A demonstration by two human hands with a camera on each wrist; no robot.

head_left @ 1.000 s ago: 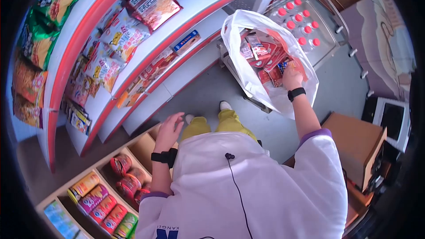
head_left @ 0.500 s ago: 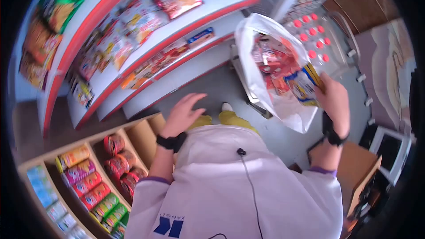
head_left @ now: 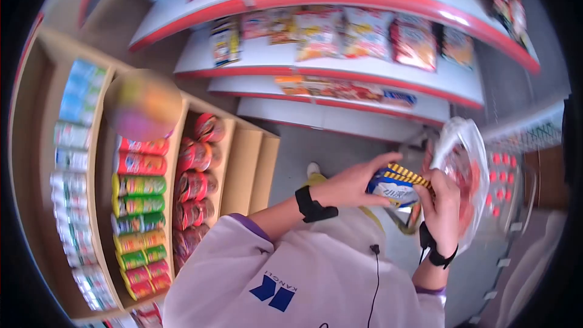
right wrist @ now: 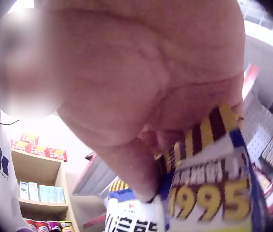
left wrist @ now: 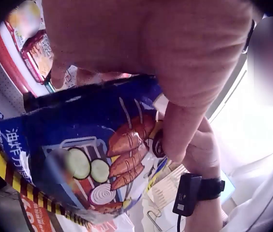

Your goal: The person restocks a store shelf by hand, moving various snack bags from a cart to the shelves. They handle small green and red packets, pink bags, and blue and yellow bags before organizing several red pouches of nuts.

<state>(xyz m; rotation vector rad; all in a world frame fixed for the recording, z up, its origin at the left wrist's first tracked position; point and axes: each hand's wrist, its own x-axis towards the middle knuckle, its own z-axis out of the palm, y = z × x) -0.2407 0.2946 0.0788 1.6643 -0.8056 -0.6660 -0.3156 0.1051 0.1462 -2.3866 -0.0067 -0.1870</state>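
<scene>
At chest height, a blue snack packet (head_left: pixel 392 193) with yellow-and-black striped edges is between both hands. My left hand (head_left: pixel 349 187) grips it from the left, thumb below and fingers above. My right hand (head_left: pixel 442 197) pinches the striped edge on the right. In the left wrist view, the packet (left wrist: pixel 93 121) shows sausages and cucumber slices. The right wrist view has a face marked 1995 (right wrist: pixel 211 205) under the right hand and a white face with dark characters (right wrist: pixel 131 220) beside it; I cannot tell whether these are one packet or two.
A white plastic bag (head_left: pixel 477 140) with red packages inside stands just beyond my right hand. Red-edged shelves (head_left: pixel 340 71) of snack bags run across the front. At left, a wooden rack (head_left: pixel 106 106) holds cans and red tubs. Red-capped bottles (head_left: pixel 501 176) stand at right.
My right hand has come out of the bag with the striped blue packet and moved left. My left hand has risen and taken hold of it. The view has turned left toward the wooden rack.
</scene>
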